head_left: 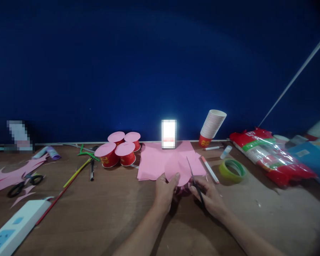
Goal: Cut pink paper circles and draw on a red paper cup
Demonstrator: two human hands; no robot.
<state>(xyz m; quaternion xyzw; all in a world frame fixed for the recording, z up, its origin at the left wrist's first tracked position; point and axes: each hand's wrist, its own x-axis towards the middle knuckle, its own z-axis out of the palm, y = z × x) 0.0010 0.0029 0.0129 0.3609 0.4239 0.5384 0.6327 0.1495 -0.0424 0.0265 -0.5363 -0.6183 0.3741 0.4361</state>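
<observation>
My left hand (166, 190) pinches a round pink paper disc (178, 170) by its near left edge, thumb on top. In my right hand (209, 197) is a pair of scissors (196, 185) with dark handles, its blades pointing up and away beside the disc's right edge. Small pink paper points show just under the disc, partly hidden by it. Behind my hands lies a stack of pink paper sheets (152, 160) on the brown table (96, 220).
Left are several red paper cups (108, 158) topped with pink discs, pink scraps (21, 170), other scissors (25, 185) and a power strip (18, 224). Right are stacked cups (213, 124), a marker (210, 170), green tape (232, 171) and a red plastic pack (272, 156). A lit phone (169, 134) stands behind the sheets.
</observation>
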